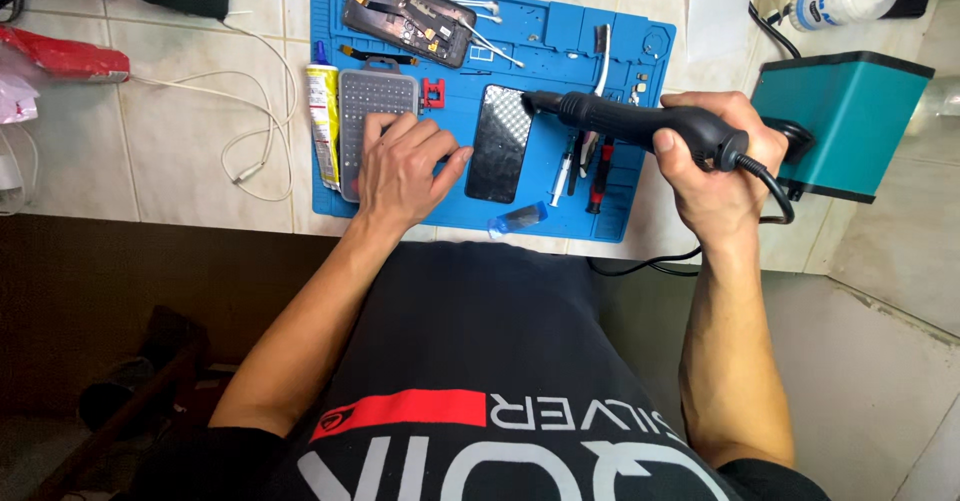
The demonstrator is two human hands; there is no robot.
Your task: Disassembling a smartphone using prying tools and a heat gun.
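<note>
1. Lying across the tiled counter, the blue mat is serving as the work area; everything below is placed from it.
2. Standing just off the mat's right edge, a teal box is feeding a black cable to the heat tool.
3. Wrapping tightly around the black heat tool, the right hand is aiming its nozzle at the top end of the dark phone panel, which is lying flat at the mat's middle.
4. Resting on the mat's left part, the left hand is lying with fingers spread, gripping nothing, over a grey bit case, thumb near the panel.
5. Sitting at the mat's top left, an opened phone suggests disassembly is already under way; the panel is looking flat and unlifted.
6. Lying along the mat's left edge, a yellow tube is showing a printed label.
</note>
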